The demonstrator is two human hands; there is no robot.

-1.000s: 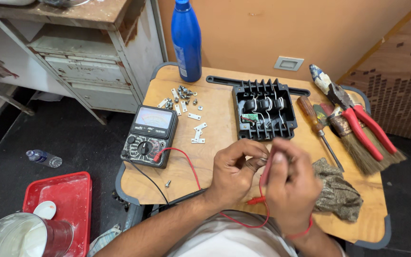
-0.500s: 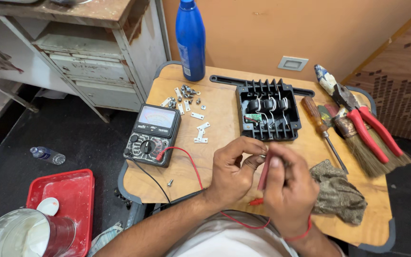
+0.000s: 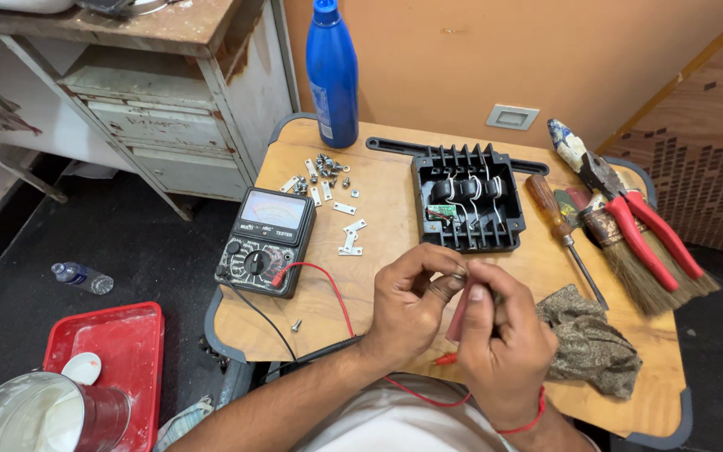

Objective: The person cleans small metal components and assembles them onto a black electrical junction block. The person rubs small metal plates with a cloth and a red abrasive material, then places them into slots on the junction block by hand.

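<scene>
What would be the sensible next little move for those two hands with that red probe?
Probably touch the red probe tip to the small part pinched in the left hand. The right hand holds the probe beside those fingertips, its red lead runs to the multimeter, and both hands hover above the wooden table.

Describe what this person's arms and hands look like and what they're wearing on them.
Both arms are bare, with no sleeves, gloves or watch showing. The left hand has no ring or band that can be seen. The right hand has a thin red thread band tied around its wrist. A white garment covers the torso below.
</scene>
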